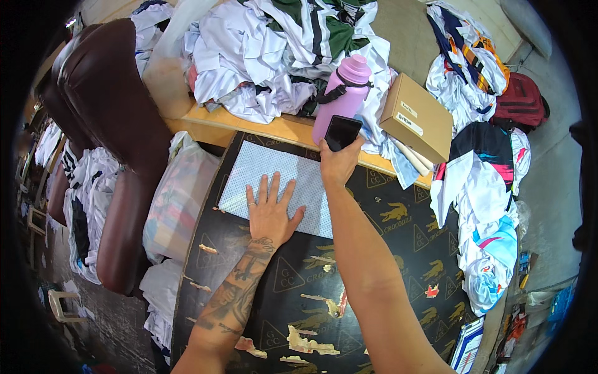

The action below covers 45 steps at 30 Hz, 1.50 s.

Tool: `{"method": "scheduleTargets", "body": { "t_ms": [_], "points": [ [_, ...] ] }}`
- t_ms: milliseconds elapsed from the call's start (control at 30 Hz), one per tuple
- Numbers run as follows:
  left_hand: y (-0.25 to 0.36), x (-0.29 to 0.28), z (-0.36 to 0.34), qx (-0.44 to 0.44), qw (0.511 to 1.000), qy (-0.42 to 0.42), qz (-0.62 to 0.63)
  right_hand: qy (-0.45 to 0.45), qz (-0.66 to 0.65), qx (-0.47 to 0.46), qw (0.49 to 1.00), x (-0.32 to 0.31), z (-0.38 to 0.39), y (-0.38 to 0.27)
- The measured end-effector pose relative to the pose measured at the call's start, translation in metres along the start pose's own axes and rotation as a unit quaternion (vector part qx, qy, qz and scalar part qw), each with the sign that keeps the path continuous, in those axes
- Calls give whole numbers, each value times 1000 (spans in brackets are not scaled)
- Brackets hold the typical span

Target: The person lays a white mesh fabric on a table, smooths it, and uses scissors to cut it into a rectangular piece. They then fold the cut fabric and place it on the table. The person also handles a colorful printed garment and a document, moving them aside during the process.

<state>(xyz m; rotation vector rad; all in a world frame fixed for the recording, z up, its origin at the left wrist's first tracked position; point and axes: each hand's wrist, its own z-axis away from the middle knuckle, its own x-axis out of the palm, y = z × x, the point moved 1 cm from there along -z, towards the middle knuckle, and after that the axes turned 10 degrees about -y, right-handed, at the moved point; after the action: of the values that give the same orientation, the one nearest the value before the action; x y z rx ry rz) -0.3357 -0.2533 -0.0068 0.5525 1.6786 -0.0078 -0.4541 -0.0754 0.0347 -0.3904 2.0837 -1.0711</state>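
Observation:
My left hand [272, 210] lies flat with its fingers spread on a rectangular piece of white, finely dotted cloth [243, 177]. The cloth rests on the far part of a black table top [398, 299] printed with gold figures. My right hand [339, 163] is wrapped round a black smartphone [342, 133], its dark screen facing me, just above the far right end of the cloth. Directly behind the phone stands a pink water bottle [346, 96] with a black carrying strap; the phone and my hand hide its lower part.
Heaped white and green garments [249, 56] cover the wooden bench at the back. Beside the bottle sits a cardboard box [417, 115]. A brown padded chair [109, 93] and a full plastic bag [187, 199] border the left; more garments [479, 181] and a red backpack [520, 101] lie right.

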Motion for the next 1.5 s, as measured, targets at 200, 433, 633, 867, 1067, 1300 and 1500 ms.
{"method": "scheduleTargets", "body": {
  "t_ms": [200, 433, 633, 867, 1067, 1300, 1500],
  "points": [
    [11, 0, 8, -26, 1000, 14, -6, -10, -31, 8, 999, -1, 5, 1],
    [12, 4, 9, -26, 999, 24, -8, -31, -10, 46, 998, 6, 18, 1],
    [12, 5, 8, -22, 999, 19, -18, -30, 10, 56, 998, 5, 18, -2],
    [16, 5, 7, -30, 999, 25, -37, -62, 13, -51, 997, -15, 10, -2],
    [18, 4, 6, -33, 999, 3, -37, -27, -48, 92, 994, 8, 14, -11],
    [18, 5, 7, -31, 999, 16, -40, -15, -105, 109, 988, 4, 13, -9],
    [19, 2, 7, -33, 999, 21, -31, -32, -94, 95, 991, 12, 16, -6]
  ]
}}
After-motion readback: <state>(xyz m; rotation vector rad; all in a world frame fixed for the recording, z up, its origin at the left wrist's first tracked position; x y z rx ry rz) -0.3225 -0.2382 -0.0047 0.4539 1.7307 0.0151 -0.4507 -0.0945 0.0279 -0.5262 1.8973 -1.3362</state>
